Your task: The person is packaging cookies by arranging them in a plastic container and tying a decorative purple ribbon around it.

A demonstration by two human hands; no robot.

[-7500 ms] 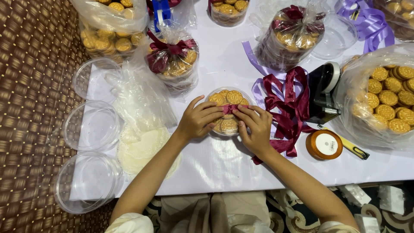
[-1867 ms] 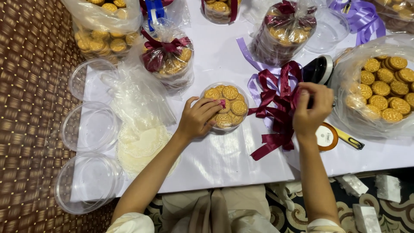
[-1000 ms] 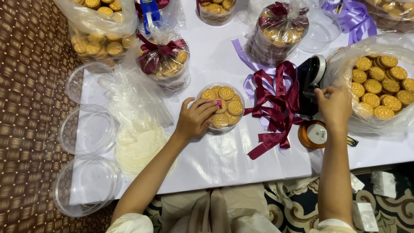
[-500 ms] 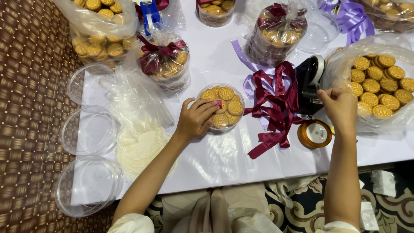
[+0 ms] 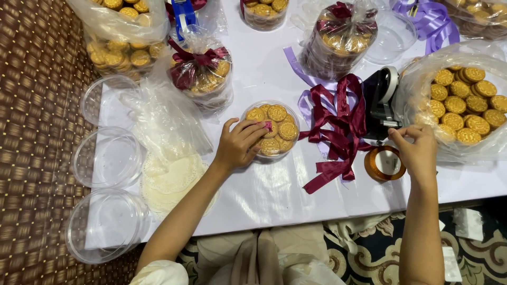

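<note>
Where ribbons (image 5: 338, 126) sprawl, tape dispenser (image 5: 381, 103).

Bright, even light falls from overhead, so the left hand (image 5: 240, 145) and right hand (image 5: 417, 150) throw only soft, short shadows on the white table cover (image 5: 274, 195). Glare streaks the plastic sheet just below the left hand and the clear bags above both hands. Focus is sharp around the hands; the frame edges bend slightly outward.
</note>
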